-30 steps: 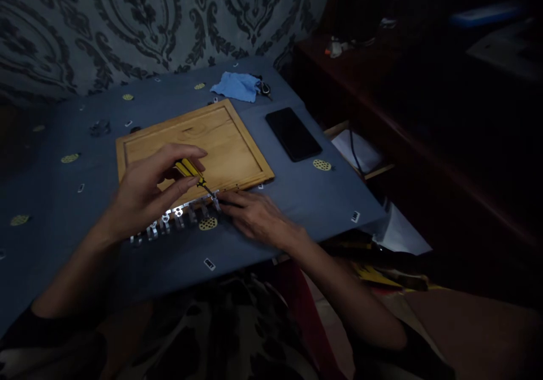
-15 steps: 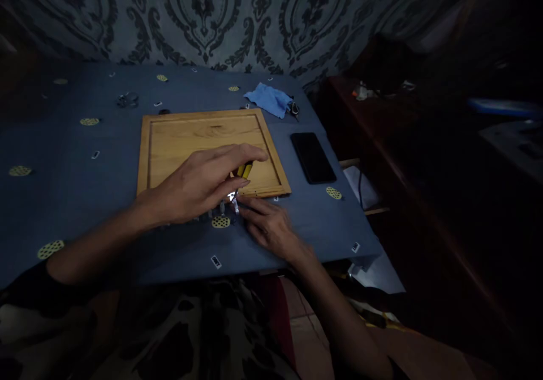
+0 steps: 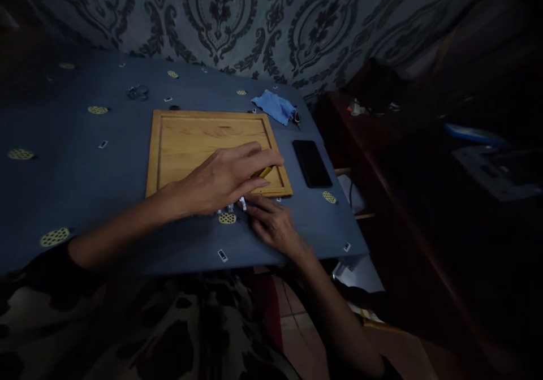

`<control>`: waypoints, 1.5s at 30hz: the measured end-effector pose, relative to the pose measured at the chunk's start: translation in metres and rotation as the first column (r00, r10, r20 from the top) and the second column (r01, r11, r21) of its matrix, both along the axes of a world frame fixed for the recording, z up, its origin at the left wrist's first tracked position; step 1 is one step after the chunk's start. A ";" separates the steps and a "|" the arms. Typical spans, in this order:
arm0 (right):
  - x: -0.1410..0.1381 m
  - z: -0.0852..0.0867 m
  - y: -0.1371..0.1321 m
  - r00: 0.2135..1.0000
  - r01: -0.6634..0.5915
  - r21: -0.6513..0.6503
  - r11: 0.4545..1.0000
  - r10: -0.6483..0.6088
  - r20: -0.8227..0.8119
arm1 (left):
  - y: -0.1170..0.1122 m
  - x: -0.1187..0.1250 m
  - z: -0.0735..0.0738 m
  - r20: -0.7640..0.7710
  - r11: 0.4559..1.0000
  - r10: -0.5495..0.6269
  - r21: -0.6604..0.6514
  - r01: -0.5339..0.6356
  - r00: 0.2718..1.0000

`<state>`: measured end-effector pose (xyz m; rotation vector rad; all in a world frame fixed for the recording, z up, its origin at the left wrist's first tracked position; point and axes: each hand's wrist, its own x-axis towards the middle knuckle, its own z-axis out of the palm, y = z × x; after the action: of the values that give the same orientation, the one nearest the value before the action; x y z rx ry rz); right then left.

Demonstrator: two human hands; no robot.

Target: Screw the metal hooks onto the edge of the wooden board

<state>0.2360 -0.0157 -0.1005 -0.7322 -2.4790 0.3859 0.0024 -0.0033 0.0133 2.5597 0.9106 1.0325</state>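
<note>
Yellow plastic peeking out between closed fingertips [image 3: 268,158]: screwdriver handle [image 3: 265,172] pinched by the left hand [image 3: 224,179], with shaft and tip hidden under the palm. Directly at 6 o'clock of that pinch, the right hand [image 3: 271,224] low on the cloth, fingers [image 3: 255,204] curled onto a small bright metal piece [image 3: 242,202]. Pressing it or truly gripping it, cannot tell.

Further glints of metal [image 3: 221,211] at 9 o'clock of the piece, mostly covered by the left wrist. Beside them a yellow dotted disc [image 3: 227,218].

Judged as mid-work: tool engaged at the right-hand end of the metal run, both hands committed. Nothing visible to count fasteners done against fasteners left, too dark and too covered.

Outward from there:
- At 12 o'clock of the hands, a wooden tray [image 3: 153,154], its near rim touching the work spot.
- At 3 o'clock of the tray, a dark phone [image 3: 311,163] lying flat.
- At 1 o'clock, near the table's far edge, a crumpled blue rag [image 3: 275,104].

Underneath everything, a blue tablecloth [image 3: 106,193] dotted with small markers.
</note>
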 end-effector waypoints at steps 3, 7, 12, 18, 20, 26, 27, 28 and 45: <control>0.000 0.000 0.000 1.000 0.005 0.011 1.000 -0.005 0.002 | -0.001 -0.001 0.003 -0.022 1.000 0.001 -0.031 -0.002 1.000; -0.001 0.001 0.000 1.000 -0.006 0.015 1.000 0.006 -0.003 | -0.002 -0.001 0.006 -0.057 0.997 -0.020 -0.076 0.015 0.998; 0.000 0.001 0.000 1.000 0.014 0.009 1.000 -0.014 0.005 | -0.003 -0.001 0.008 -0.059 0.998 -0.025 -0.063 0.022 0.998; 0.000 0.001 0.000 1.000 0.021 0.005 1.000 -0.021 0.005 | -0.004 -0.004 0.013 -0.008 0.999 -0.004 -0.037 0.003 1.000; -0.001 0.001 0.000 1.000 0.019 0.010 1.000 -0.019 -0.005 | -0.004 -0.004 0.013 -0.008 0.999 -0.005 -0.039 0.005 1.000; -0.002 0.003 -0.001 1.000 0.008 0.024 1.000 -0.008 -0.028 | -0.003 -0.004 0.011 -0.028 1.000 0.008 -0.018 -0.009 1.000; -0.002 0.003 -0.001 1.000 0.010 0.023 1.000 -0.009 -0.026 | -0.003 -0.004 0.011 -0.029 1.000 0.011 -0.010 -0.011 1.000; -0.002 0.003 -0.001 1.000 0.013 0.023 1.000 -0.012 -0.022 | -0.002 -0.004 0.010 -0.028 1.000 0.012 -0.005 -0.012 1.000; -0.002 0.004 -0.001 1.000 0.018 -0.021 1.000 -0.018 -0.003 | -0.001 -0.002 0.003 -0.055 1.000 -0.018 -0.006 0.017 0.998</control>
<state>0.2338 -0.0169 -0.0961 -0.7619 -2.4670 0.4069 0.0003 -0.0041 0.0167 2.5988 0.9018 0.9571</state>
